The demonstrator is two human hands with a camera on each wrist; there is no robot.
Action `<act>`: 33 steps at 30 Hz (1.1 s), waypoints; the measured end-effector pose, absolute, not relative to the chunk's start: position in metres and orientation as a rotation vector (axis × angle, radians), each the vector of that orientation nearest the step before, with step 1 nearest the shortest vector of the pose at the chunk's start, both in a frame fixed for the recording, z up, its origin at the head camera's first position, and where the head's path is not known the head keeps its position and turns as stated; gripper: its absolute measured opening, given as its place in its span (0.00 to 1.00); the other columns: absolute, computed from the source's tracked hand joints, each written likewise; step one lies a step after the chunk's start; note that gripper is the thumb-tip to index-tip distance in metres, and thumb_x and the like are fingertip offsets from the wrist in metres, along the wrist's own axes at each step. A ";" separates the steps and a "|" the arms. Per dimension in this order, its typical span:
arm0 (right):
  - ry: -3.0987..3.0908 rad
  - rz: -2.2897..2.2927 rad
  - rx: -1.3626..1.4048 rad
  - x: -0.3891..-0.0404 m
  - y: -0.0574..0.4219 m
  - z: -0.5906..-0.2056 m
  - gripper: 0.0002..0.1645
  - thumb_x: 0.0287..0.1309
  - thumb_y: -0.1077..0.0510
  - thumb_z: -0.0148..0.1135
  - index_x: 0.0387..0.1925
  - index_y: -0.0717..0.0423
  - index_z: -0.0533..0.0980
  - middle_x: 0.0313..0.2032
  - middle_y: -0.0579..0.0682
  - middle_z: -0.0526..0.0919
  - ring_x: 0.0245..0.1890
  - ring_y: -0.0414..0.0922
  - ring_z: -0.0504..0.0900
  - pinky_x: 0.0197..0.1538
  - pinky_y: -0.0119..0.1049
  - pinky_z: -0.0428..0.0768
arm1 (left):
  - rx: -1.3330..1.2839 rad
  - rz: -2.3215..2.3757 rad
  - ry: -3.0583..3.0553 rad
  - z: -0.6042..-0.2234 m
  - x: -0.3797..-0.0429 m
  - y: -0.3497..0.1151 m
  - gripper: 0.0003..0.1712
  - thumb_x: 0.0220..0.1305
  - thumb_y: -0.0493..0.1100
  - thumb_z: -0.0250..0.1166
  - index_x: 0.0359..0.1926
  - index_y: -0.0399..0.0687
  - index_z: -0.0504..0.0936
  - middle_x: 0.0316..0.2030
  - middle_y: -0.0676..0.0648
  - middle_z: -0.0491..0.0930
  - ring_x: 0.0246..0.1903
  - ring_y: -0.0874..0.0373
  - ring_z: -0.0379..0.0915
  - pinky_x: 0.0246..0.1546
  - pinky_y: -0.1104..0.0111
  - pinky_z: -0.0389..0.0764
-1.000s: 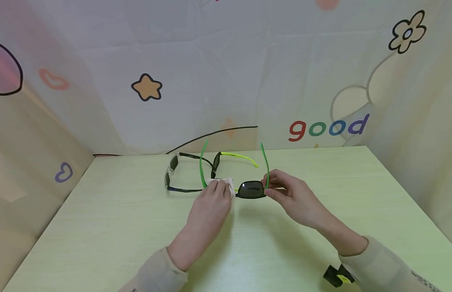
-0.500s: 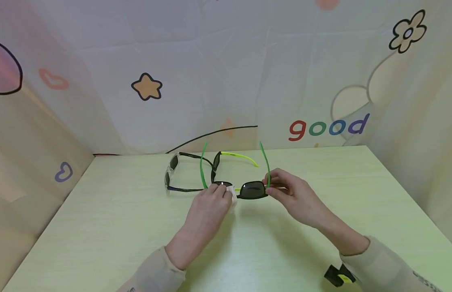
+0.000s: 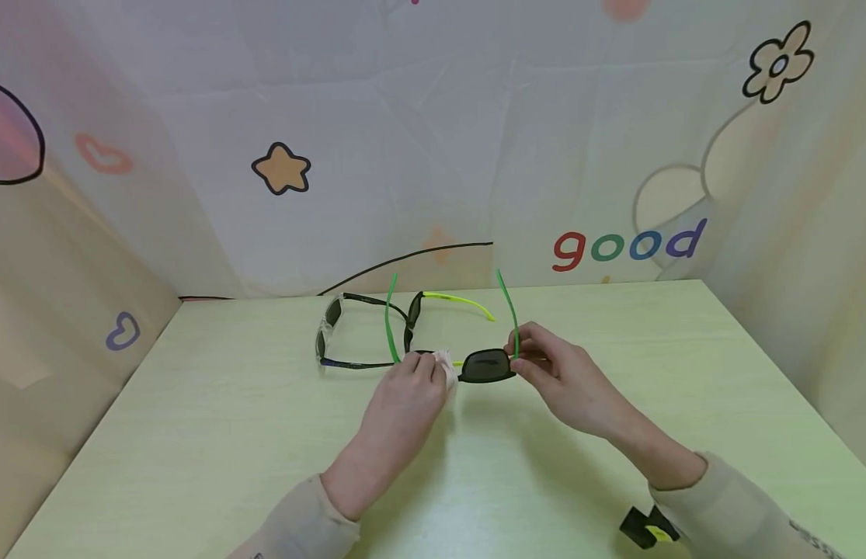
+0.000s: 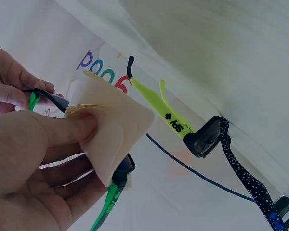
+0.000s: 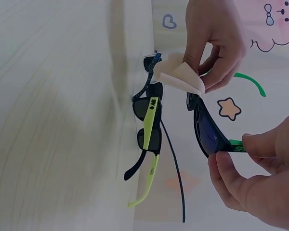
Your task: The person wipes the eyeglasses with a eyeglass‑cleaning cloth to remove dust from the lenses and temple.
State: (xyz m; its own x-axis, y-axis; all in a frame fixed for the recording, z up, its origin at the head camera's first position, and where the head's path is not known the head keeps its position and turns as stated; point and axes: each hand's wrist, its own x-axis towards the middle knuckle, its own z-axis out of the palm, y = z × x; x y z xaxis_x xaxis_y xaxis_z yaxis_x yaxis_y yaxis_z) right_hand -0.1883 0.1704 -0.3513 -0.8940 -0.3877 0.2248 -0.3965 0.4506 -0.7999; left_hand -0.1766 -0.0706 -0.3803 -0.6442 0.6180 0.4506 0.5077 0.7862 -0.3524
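Observation:
Black-framed sunglasses (image 3: 486,366) with green temples are held up over the table, temples pointing away. My right hand (image 3: 561,378) pinches them at the right hinge, seen closely in the right wrist view, where the dark lens (image 5: 209,132) faces the camera. My left hand (image 3: 407,398) pinches a folded pale cloth (image 4: 118,122) between thumb and fingers. The cloth wraps over the left lens, which it mostly hides. Behind the left hand lie sunglasses with yellow temples (image 4: 156,103) and clear-fronted sunglasses with dark speckled temples (image 3: 323,341).
A small black and yellow object (image 3: 648,528) sits by the right sleeve at the front of the table (image 3: 195,450). A printed curtain (image 3: 405,155) stands behind the table's back edge and along both sides.
The held sunglasses have shifted slightly right. My left hand with the cloth has moved a little over the left lens, while my right hand keeps its pinch at the hinge.

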 end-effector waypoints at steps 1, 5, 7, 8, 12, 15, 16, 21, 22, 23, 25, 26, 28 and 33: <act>-2.670 1.468 0.722 -0.188 0.170 -0.351 0.06 0.72 0.68 0.59 0.47 0.58 0.74 0.46 0.55 0.84 0.47 0.48 0.85 0.55 0.45 0.83 | -0.828 0.283 -2.417 -0.381 -0.177 -0.070 0.14 0.50 0.28 0.76 0.40 0.37 0.86 0.36 0.43 0.80 0.36 0.51 0.77 0.40 0.67 0.84; -2.671 1.449 0.732 -0.187 0.170 -0.352 0.06 0.72 0.67 0.59 0.48 0.59 0.74 0.46 0.55 0.84 0.47 0.48 0.85 0.55 0.47 0.84 | -0.803 0.332 -2.405 -0.385 -0.177 -0.069 0.16 0.52 0.29 0.75 0.43 0.36 0.86 0.38 0.42 0.78 0.39 0.51 0.76 0.43 0.68 0.83; -2.673 1.442 0.728 -0.187 0.170 -0.352 0.07 0.72 0.67 0.59 0.48 0.58 0.74 0.45 0.54 0.84 0.46 0.47 0.85 0.55 0.47 0.84 | -0.794 0.341 -2.387 -0.386 -0.178 -0.069 0.16 0.52 0.29 0.74 0.44 0.36 0.85 0.38 0.41 0.78 0.39 0.50 0.75 0.43 0.69 0.83; -2.674 1.441 0.726 -0.187 0.170 -0.352 0.07 0.72 0.67 0.59 0.48 0.58 0.74 0.45 0.54 0.84 0.46 0.47 0.85 0.55 0.46 0.84 | -0.791 0.342 -2.378 -0.387 -0.178 -0.069 0.16 0.53 0.29 0.74 0.44 0.35 0.85 0.38 0.41 0.78 0.40 0.50 0.75 0.43 0.69 0.83; -2.669 1.448 0.718 -0.189 0.170 -0.352 0.07 0.72 0.68 0.59 0.47 0.57 0.74 0.46 0.54 0.84 0.46 0.48 0.85 0.53 0.44 0.84 | -0.793 0.342 -2.366 -0.387 -0.178 -0.070 0.15 0.54 0.30 0.74 0.45 0.36 0.85 0.38 0.42 0.79 0.40 0.51 0.76 0.44 0.69 0.83; -2.662 1.462 0.715 -0.190 0.171 -0.353 0.07 0.72 0.69 0.58 0.47 0.57 0.74 0.46 0.55 0.84 0.46 0.49 0.85 0.52 0.42 0.84 | -0.809 0.332 -2.374 -0.385 -0.178 -0.070 0.15 0.53 0.29 0.76 0.43 0.37 0.85 0.38 0.43 0.80 0.39 0.52 0.77 0.42 0.69 0.84; -2.664 1.463 0.709 -0.190 0.172 -0.353 0.07 0.72 0.68 0.58 0.47 0.57 0.74 0.46 0.55 0.84 0.45 0.48 0.85 0.52 0.41 0.84 | -0.814 0.327 -2.376 -0.385 -0.178 -0.071 0.14 0.53 0.29 0.76 0.41 0.38 0.85 0.37 0.43 0.80 0.38 0.52 0.77 0.41 0.69 0.84; -2.653 1.485 0.681 -0.190 0.172 -0.353 0.06 0.73 0.68 0.58 0.47 0.57 0.74 0.46 0.55 0.85 0.45 0.48 0.85 0.52 0.43 0.83 | -0.842 0.263 -2.373 -0.384 -0.177 -0.072 0.13 0.49 0.29 0.78 0.37 0.40 0.85 0.32 0.45 0.80 0.34 0.54 0.77 0.38 0.69 0.84; -2.651 1.485 0.676 -0.190 0.172 -0.353 0.06 0.73 0.68 0.58 0.47 0.57 0.74 0.46 0.55 0.85 0.46 0.47 0.85 0.52 0.44 0.83 | -0.847 0.246 -2.371 -0.383 -0.177 -0.072 0.14 0.49 0.29 0.78 0.37 0.40 0.85 0.32 0.46 0.80 0.34 0.54 0.78 0.37 0.68 0.84; -2.652 1.488 0.669 -0.190 0.172 -0.353 0.06 0.73 0.67 0.58 0.48 0.57 0.74 0.47 0.55 0.85 0.46 0.47 0.85 0.52 0.44 0.83 | -0.853 0.226 -2.370 -0.383 -0.177 -0.072 0.14 0.48 0.28 0.78 0.36 0.40 0.85 0.31 0.45 0.80 0.34 0.54 0.78 0.36 0.68 0.84; -2.657 1.490 0.653 -0.189 0.172 -0.353 0.07 0.73 0.67 0.58 0.48 0.56 0.74 0.48 0.56 0.85 0.46 0.48 0.85 0.52 0.45 0.83 | -0.860 0.181 -2.366 -0.384 -0.177 -0.072 0.14 0.48 0.27 0.77 0.36 0.40 0.84 0.31 0.45 0.80 0.34 0.53 0.79 0.34 0.67 0.84; -2.657 1.492 0.650 -0.189 0.172 -0.353 0.07 0.73 0.67 0.58 0.48 0.56 0.74 0.48 0.56 0.85 0.46 0.48 0.85 0.52 0.45 0.83 | -0.863 0.161 -2.362 -0.384 -0.177 -0.072 0.14 0.48 0.26 0.77 0.35 0.40 0.84 0.31 0.45 0.79 0.34 0.53 0.79 0.34 0.66 0.84; -2.652 1.501 0.649 -0.189 0.172 -0.353 0.07 0.73 0.67 0.58 0.48 0.57 0.74 0.48 0.56 0.85 0.47 0.48 0.85 0.52 0.44 0.83 | -0.868 0.128 -2.361 -0.384 -0.177 -0.072 0.15 0.47 0.25 0.77 0.36 0.39 0.84 0.32 0.45 0.79 0.35 0.52 0.79 0.34 0.66 0.85; -2.639 1.507 0.656 -0.188 0.172 -0.353 0.06 0.73 0.67 0.58 0.48 0.57 0.74 0.48 0.56 0.85 0.47 0.48 0.85 0.53 0.44 0.83 | -0.867 0.112 -2.387 -0.384 -0.177 -0.072 0.17 0.45 0.25 0.78 0.37 0.39 0.85 0.34 0.45 0.80 0.37 0.52 0.80 0.38 0.65 0.85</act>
State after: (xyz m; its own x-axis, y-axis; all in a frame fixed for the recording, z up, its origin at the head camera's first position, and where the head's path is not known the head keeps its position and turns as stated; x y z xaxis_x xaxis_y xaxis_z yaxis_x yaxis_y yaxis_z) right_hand -0.1884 0.1715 -0.3531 -0.9106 -0.3422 0.2319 -0.3736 0.4412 -0.8159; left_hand -0.1765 -0.0722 -0.3837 -0.6131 0.6094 0.5027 0.5598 0.7842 -0.2678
